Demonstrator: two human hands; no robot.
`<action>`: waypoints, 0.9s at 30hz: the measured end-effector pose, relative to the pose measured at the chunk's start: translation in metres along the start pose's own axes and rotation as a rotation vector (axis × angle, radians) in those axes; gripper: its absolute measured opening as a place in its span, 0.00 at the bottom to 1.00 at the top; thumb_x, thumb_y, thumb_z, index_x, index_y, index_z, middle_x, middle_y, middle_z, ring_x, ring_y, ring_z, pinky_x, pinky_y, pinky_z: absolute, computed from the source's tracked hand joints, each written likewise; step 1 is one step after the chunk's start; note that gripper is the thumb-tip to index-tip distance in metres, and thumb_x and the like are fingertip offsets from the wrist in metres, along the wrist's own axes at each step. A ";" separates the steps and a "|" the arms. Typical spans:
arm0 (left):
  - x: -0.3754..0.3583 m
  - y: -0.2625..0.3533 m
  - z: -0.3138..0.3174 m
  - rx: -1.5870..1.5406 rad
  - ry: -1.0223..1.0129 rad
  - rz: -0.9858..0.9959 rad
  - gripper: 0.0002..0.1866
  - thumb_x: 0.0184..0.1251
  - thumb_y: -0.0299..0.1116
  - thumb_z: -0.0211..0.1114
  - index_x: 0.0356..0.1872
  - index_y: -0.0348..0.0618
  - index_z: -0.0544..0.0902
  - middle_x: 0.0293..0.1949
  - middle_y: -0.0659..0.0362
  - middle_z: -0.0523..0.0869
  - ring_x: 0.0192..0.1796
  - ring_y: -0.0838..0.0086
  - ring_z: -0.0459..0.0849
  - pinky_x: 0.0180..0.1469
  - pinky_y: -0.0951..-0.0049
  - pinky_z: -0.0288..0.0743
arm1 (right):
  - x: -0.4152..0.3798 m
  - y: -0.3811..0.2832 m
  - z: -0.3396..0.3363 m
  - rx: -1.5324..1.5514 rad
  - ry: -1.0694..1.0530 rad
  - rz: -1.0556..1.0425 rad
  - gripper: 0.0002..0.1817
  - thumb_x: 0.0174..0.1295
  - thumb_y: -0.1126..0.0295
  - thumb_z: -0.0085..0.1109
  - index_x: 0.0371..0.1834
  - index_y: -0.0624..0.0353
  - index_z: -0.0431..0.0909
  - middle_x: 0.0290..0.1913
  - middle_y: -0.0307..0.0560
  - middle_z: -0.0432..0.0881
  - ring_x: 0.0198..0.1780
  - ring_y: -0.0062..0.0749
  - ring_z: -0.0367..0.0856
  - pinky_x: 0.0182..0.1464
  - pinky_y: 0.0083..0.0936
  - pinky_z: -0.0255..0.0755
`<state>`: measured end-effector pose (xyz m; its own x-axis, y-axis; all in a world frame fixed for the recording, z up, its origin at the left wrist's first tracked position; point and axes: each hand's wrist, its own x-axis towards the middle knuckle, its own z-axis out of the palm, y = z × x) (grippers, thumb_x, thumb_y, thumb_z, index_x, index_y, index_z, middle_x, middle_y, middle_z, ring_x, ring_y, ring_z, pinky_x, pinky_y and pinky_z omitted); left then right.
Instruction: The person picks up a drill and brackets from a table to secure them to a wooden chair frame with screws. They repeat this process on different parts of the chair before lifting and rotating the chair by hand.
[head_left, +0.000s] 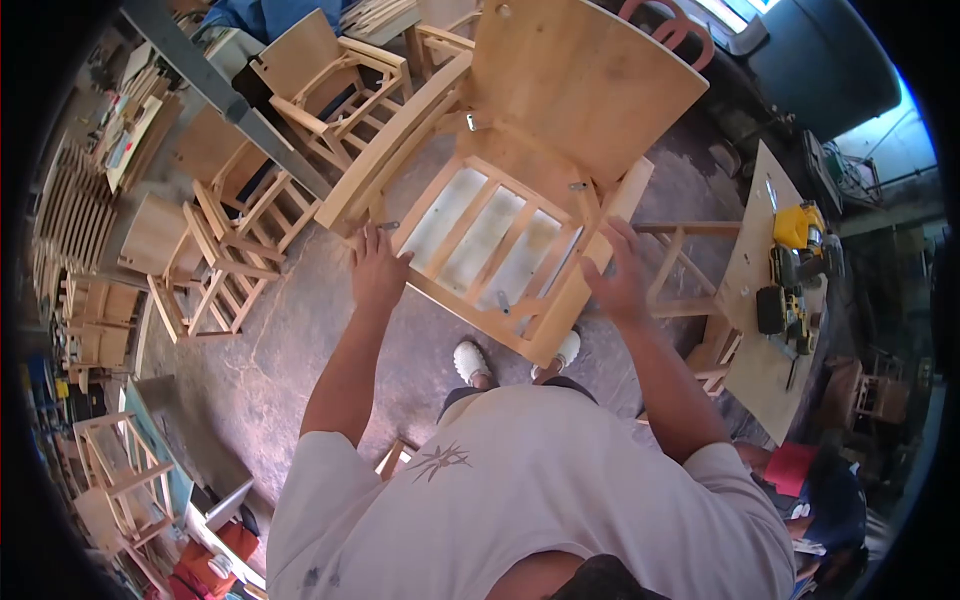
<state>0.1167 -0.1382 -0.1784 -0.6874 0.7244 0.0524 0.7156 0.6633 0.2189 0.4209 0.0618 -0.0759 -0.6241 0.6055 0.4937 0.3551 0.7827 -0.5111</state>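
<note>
In front of me stands a large wooden armchair (590, 85) with a broad plywood back and an open seat frame (480, 290) of slats over a white panel. Metal brackets (505, 302) show at the seat's corners. My left hand (378, 270) rests by the front end of the left armrest (395, 150), thumb apart from the fingers. At the right armrest (580, 290), my right hand (622, 282) has its fingers spread, fingertips right at the wood. Nothing shows in either palm.
Several smaller wooden chairs (330, 90) stand at the left behind a metal post (225, 95). On the right, yellow cordless drills (795, 225) lie on a plywood-topped table (755, 350). Another person (835, 500) is at the lower right. Stacked slats (75, 210) line the far left.
</note>
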 end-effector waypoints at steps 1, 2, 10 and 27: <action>-0.001 0.000 -0.005 0.003 0.000 0.005 0.36 0.63 0.49 0.63 0.66 0.37 0.67 0.72 0.50 0.60 0.75 0.55 0.55 0.71 0.50 0.54 | 0.004 -0.003 0.011 0.041 -0.006 0.011 0.25 0.55 0.64 0.65 0.56 0.60 0.72 0.59 0.58 0.72 0.62 0.54 0.70 0.64 0.43 0.64; -0.002 -0.001 -0.009 -0.008 -0.007 0.014 0.35 0.62 0.48 0.63 0.66 0.39 0.68 0.72 0.51 0.61 0.75 0.55 0.56 0.70 0.50 0.55 | 0.007 -0.002 0.022 0.043 -0.004 0.013 0.25 0.55 0.64 0.65 0.56 0.60 0.72 0.59 0.58 0.72 0.62 0.54 0.70 0.64 0.43 0.64; 0.005 -0.014 -0.006 -0.060 0.016 0.058 0.30 0.60 0.47 0.64 0.61 0.43 0.73 0.69 0.52 0.66 0.72 0.53 0.61 0.68 0.47 0.59 | 0.003 0.009 0.057 -0.151 -0.182 0.006 0.16 0.53 0.65 0.65 0.44 0.55 0.79 0.37 0.46 0.81 0.49 0.43 0.79 0.65 0.45 0.63; 0.001 -0.013 -0.004 -0.089 -0.018 0.036 0.34 0.64 0.50 0.60 0.67 0.41 0.67 0.70 0.51 0.66 0.74 0.55 0.58 0.70 0.53 0.55 | 0.002 0.010 0.057 -0.167 -0.215 -0.007 0.13 0.53 0.67 0.63 0.43 0.53 0.79 0.32 0.38 0.80 0.42 0.38 0.79 0.66 0.45 0.62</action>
<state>0.1063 -0.1470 -0.1777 -0.6582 0.7515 0.0444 0.7258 0.6177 0.3028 0.3834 0.0620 -0.1204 -0.7545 0.5691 0.3268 0.4484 0.8107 -0.3765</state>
